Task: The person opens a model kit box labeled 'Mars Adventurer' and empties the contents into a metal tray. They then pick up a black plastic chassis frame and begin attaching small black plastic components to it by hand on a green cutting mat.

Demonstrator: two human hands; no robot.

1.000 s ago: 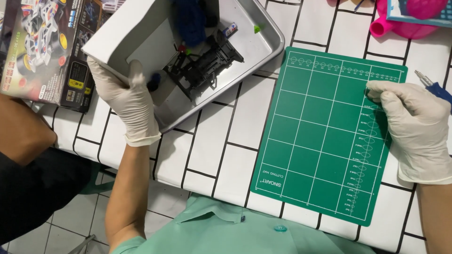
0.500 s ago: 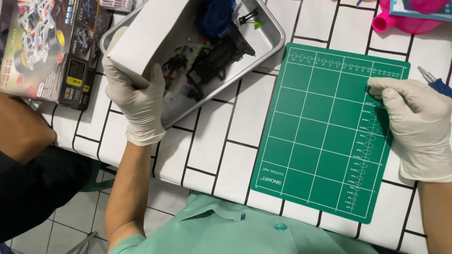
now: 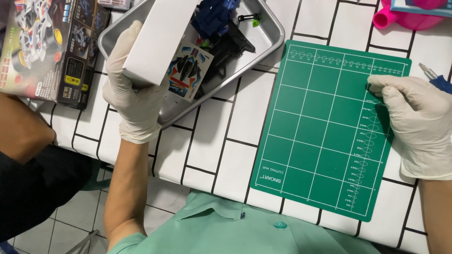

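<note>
My left hand (image 3: 136,96), in a white glove, grips a white cardboard box (image 3: 162,37) and holds it tilted over a metal tray (image 3: 268,40). In the tray lie a blue model part (image 3: 216,16), black plastic parts (image 3: 233,47), a small green-tipped piece (image 3: 252,19) and a printed sticker sheet (image 3: 188,70). My right hand (image 3: 416,122), also gloved, rests flat on the right edge of a green cutting mat (image 3: 320,127), holding nothing.
A printed model-kit box (image 3: 47,47) lies left of the tray. A blue-handled tool (image 3: 435,80) sits beyond my right hand, and a pink object (image 3: 400,16) at the top right. Another person's arm (image 3: 23,131) is at the left. The tabletop has a white brick pattern.
The white box has tipped up and moved further over the tray, and the sticker sheet and parts now lie spilled in the tray. My right hand stays on the mat.
</note>
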